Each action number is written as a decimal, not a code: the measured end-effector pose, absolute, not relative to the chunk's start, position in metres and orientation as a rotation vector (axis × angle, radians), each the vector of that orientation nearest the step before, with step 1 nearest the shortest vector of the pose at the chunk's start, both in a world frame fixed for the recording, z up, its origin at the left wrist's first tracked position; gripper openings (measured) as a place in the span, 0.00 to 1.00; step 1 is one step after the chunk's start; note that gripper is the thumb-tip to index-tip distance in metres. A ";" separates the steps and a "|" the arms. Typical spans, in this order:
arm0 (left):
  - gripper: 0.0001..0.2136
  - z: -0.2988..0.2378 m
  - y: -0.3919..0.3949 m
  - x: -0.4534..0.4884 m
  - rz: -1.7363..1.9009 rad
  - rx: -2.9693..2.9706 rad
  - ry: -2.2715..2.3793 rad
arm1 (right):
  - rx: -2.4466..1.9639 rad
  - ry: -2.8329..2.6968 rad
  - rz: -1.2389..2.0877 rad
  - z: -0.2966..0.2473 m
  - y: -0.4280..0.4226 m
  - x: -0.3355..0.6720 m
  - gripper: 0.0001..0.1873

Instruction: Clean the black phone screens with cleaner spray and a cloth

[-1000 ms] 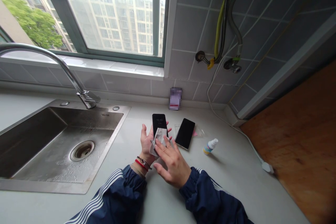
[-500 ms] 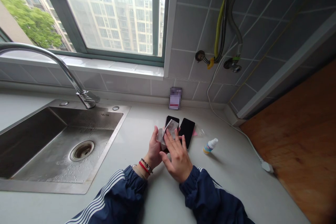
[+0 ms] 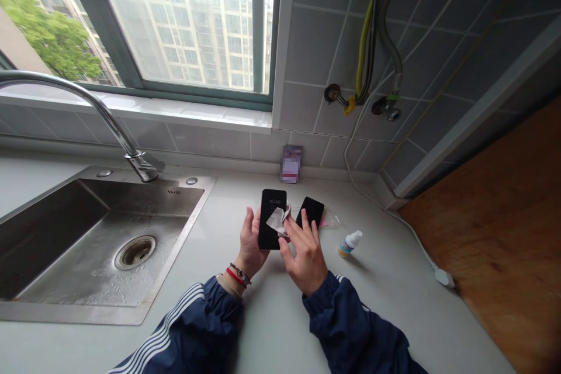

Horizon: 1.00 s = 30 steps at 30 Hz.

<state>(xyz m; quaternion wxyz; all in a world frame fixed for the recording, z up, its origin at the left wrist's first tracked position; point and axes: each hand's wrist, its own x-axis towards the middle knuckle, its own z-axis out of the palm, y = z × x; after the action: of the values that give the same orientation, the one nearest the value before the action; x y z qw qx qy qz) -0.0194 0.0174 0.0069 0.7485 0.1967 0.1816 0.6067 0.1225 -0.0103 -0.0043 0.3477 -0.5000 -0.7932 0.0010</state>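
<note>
A black smartphone (image 3: pixel 265 228), its screen lit with a clock reading 10:40, rests upright in my left hand (image 3: pixel 252 242), whose fingers wrap round its left side and underside. On the screen lies a light grey cleaning cloth (image 3: pixel 277 221) with a zigzag edge. My right hand (image 3: pixel 305 254) pinches the cloth's right end by the phone's right edge, its other fingers stretched out. Those fingers partly cover a second black phone (image 3: pixel 312 208) lying on the counter. To the right stands a small white spray bottle (image 3: pixel 350 243) with a yellow base.
A steel sink (image 3: pixel 170 266) with a chrome faucet (image 3: pixel 142 165) is on the left. A blurred purple card (image 3: pixel 291 164) leans against the tiled wall. Clear plastic film with a pink tab (image 3: pixel 324 221) lies by the second phone. A white cable (image 3: pixel 394 214) runs along the right.
The phone in my left hand has moved left and is now largely uncovered, its clock showing. My right hand has slid the cloth down across to the screen's right side.
</note>
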 end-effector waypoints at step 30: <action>0.28 -0.021 0.014 -0.009 1.157 0.382 0.512 | -1.200 -2.233 0.013 -0.009 -0.011 0.123 0.37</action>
<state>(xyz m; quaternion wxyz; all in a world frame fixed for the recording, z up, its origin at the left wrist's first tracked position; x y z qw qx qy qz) -0.0091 0.0143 -0.0214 0.7894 0.1775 0.2380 0.5374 0.1228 -0.0107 -0.0091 0.2985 -0.4519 -0.8406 0.0048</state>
